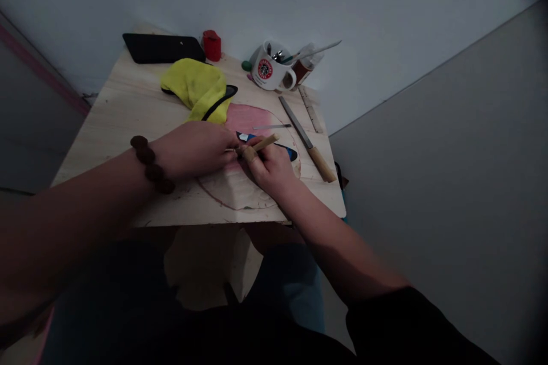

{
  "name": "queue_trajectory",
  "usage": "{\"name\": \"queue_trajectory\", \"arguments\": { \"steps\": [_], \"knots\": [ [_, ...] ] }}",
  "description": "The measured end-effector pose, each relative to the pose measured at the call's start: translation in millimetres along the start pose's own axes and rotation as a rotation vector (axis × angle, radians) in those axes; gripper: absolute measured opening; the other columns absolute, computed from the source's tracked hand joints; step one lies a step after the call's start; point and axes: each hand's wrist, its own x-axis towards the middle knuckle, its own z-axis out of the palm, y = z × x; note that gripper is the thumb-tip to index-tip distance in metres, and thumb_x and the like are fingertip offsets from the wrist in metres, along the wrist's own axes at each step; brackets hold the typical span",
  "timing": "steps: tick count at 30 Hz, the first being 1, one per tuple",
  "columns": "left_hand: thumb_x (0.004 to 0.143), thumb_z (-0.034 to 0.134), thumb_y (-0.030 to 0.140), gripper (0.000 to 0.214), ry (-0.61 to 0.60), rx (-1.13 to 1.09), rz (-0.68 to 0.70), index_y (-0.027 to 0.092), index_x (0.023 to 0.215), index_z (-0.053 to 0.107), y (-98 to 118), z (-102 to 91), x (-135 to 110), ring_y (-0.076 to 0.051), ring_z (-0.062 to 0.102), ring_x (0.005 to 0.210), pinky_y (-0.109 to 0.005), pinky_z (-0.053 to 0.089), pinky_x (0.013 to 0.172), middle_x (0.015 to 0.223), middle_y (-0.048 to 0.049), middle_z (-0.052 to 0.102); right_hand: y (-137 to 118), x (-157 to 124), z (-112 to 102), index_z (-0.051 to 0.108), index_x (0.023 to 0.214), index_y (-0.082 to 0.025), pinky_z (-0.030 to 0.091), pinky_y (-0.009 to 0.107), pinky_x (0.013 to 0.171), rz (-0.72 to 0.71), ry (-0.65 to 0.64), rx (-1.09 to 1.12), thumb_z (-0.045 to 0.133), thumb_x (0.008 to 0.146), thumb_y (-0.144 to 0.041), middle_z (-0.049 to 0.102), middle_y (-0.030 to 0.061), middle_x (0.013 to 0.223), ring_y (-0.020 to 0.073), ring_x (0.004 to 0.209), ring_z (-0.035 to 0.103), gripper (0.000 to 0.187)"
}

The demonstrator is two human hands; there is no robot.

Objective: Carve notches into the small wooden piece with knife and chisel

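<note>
Small piece (231,150) largely hidden among fingers (256,164), lower lettering (261,82) on the mug (277,75) illegibly tiny

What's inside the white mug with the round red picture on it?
Thin tools, some dark and some shiny, poke out of the white mug. Its wall covers their lower ends and the bottom, so I can't see what else is in there.

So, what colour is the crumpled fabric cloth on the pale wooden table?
Yellow, with black trim; the cloth shows best in the head view.
</note>
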Motion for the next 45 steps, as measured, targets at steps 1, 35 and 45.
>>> {"name": "queue_trajectory", "arguments": {
  "steps": [1,35,45],
  "knots": [
    [0.114,0.053,0.038,0.033,0.002,0.001,0.004,0.021,0.108,0.081,-0.4,0.6,0.4,-0.032,0.074,0.093,-0.039,0.048,0.077,0.106,-0.0137,0.083,1.1,0.0,0.9,0.077,0.111,-0.024,0.061,0.040,0.087,0.003,-0.001,-0.008,0.062,0.117,-0.053,0.086,0.0090,0.105,0.0261,0.094,0.081,0.034],
    [0.114,0.057,0.039,0.033,0.021,-0.015,0.009,0.021,0.106,0.083,-3.4,4.9,1.7,-0.030,0.071,0.088,-0.036,0.038,0.070,0.100,-0.0116,0.081,-2.9,-2.2,-2.5,0.078,0.108,-0.022,0.065,0.038,0.090,-0.069,0.024,-0.023,0.058,0.120,-0.051,0.087,0.0100,0.106,0.0242,0.095,0.083,0.037],
    [0.112,0.056,0.038,0.033,0.025,-0.004,0.012,0.021,0.107,0.084,-3.1,5.1,1.4,-0.030,0.073,0.089,-0.037,0.041,0.072,0.101,-0.0109,0.082,-3.0,-1.4,-3.5,0.076,0.109,-0.023,0.064,0.038,0.089,-0.035,0.016,-0.019,0.055,0.120,-0.057,0.086,0.0095,0.106,0.0242,0.093,0.081,0.042]
  ]
}}
